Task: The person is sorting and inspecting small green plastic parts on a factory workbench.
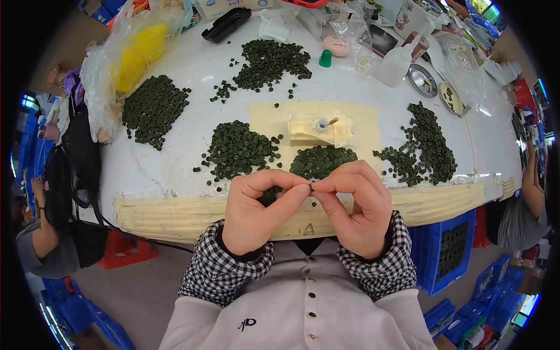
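Note:
Both hands meet over the near edge of the table, fingertips pinched together. My left hand (pixel 261 205) and my right hand (pixel 357 204) grip one small dark piece (pixel 311 188) between thumbs and forefingers; it looks like one of the small dark green round parts, mostly covered by the fingertips. Just beyond the hands lies a pile of these parts (pixel 324 161), with a larger pile (pixel 240 150) to its left. Behind them stands a small block wrapped in cream tape (pixel 321 129), with a thin peg sticking out of a pale ring on top.
More dark green parts form piles at the far left (pixel 155 111), far middle (pixel 269 63) and right (pixel 429 149). A plastic bag with yellow netting (pixel 137 57), a green cap (pixel 325 58), a white squeeze bottle (pixel 394 65) and round tins (pixel 422 80) stand farther back. Cream tape (pixel 157 219) covers the front edge.

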The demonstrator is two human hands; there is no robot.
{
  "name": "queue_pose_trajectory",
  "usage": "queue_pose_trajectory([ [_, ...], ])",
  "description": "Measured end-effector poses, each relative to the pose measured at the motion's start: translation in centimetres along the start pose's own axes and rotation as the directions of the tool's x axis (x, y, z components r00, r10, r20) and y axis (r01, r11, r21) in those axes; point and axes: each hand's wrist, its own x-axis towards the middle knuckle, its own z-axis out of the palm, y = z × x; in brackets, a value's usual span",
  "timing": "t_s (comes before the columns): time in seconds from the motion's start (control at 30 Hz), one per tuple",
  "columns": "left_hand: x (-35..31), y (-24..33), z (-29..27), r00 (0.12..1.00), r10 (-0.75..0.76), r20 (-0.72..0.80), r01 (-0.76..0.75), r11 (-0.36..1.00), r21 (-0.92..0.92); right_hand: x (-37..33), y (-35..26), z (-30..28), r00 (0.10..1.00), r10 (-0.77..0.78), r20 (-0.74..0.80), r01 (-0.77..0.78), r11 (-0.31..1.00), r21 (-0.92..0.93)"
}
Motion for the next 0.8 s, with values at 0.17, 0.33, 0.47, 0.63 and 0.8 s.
queue_pose_trajectory([
  [0.17,-0.11,0.13,0.37,0.997,0.061,-0.036,-0.06,0.998,0.031,-0.05,0.15,0.14,0.999,-0.031,-0.022,0.03,0.999,-0.034],
  [0.33,-0.07,0.03,0.43,0.998,0.043,-0.05,-0.041,0.998,0.037,-0.05,0.22,0.11,1.0,-0.017,-0.004,0.017,1.0,-0.001],
  [0.47,-0.05,-0.08,0.34,0.997,0.06,-0.043,-0.059,0.998,0.027,-0.07,0.18,0.09,0.999,0.043,0.012,-0.044,0.996,0.077],
  [0.63,-0.09,-0.04,0.34,0.995,0.089,-0.035,-0.087,0.995,0.046,-0.1,0.1,0.26,0.999,0.026,-0.025,-0.025,0.999,0.046],
  [0.8,-0.05,-0.37,0.12,0.993,0.111,-0.029,-0.11,0.993,0.033,-0.14,0.1,0.5,0.999,-0.017,-0.029,0.016,1.0,-0.013],
])
